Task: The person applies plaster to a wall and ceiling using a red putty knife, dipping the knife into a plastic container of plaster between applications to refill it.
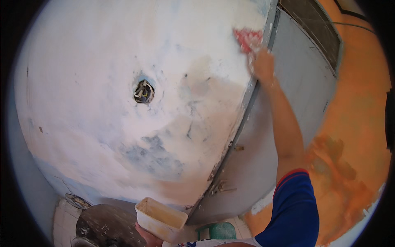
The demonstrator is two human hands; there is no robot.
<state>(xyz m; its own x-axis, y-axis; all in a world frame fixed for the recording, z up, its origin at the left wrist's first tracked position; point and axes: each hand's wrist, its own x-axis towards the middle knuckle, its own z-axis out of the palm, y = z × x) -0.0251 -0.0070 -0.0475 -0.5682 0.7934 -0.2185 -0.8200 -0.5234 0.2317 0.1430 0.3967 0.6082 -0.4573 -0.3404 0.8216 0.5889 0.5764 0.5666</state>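
Note:
My right hand (263, 62), raised high beside the grey door frame, is closed around a red putty knife (247, 39) smeared with white. The knife's blade lies against the patchy white wall (103, 53), slightly blurred by motion. Low in the view, my left hand (148, 236) grips a cream rectangular plastic tub (162, 228) from its left side. Pale residue coats the tub's inner walls. Much of the left hand is hidden behind the tub and the lower edge.
An open round wall box (144, 91) with loose wires sits in the wall. A grey door (288, 82) with a handle (224, 188) stands right of it, then an orange wall (362, 94). Below are a dark round tabletop (105, 224) and a green stool (218, 231).

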